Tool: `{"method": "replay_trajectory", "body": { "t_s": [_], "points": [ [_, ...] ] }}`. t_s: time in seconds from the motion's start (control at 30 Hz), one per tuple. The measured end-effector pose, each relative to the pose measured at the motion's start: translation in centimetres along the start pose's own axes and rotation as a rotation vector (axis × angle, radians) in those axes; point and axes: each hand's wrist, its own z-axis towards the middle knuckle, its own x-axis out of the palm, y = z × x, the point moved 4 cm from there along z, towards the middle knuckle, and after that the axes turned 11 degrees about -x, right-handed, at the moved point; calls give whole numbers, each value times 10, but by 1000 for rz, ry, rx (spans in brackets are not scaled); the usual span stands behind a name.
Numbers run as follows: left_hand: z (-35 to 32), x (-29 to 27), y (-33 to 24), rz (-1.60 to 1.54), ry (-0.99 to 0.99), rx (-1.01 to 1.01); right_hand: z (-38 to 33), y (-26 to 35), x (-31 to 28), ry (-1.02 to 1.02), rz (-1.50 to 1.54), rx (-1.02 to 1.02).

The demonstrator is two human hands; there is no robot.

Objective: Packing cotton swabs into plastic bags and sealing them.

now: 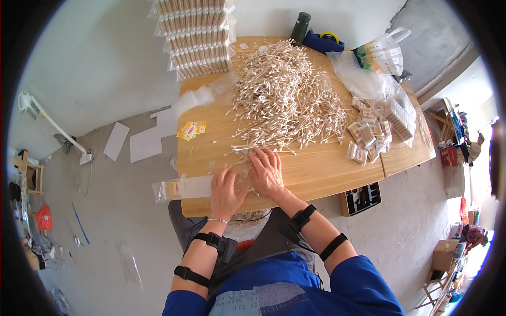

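A large heap of cotton swabs (290,95) covers the middle of the table, with loose ones spilling toward me. At its near edge is my right hand (266,173), its fingers curled closed over a few swabs; some tips show by the palm. My left hand (225,194) rests beside it, thumb and fingers apart, close to the swabs between both hands. Just left of it lies a clear plastic strip (197,186), with a small packet of swabs bearing a yellow label (173,189) at its outer end.
Bundled swab packs (197,39) stand stacked at the back left. Yellow cards (191,130) lie on the left. Filled small packs (369,134) and clear bags (363,76) sit on the right. A dark green bottle (300,29) and a blue tape dispenser (322,42) stand behind.
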Motion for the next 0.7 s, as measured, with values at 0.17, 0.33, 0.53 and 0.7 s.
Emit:
{"method": "replay_trajectory", "body": {
  "t_s": [0.17, 0.33, 0.53, 0.7],
  "points": [
    [1, -1, 0, -20, 8, -8, 13, -25, -6, 0, -96, -8],
    [2, -2, 0, -35, 5, -7, 18, -94, -37, -128, -149, 71],
    [2, -5, 4, -37, -41, 9, 21, -44, -20, -54, -159, 48],
    [-1, -6, 14, -201, -118, -50, 21, 28, 9, -109, 30, -40]
  ]
}}
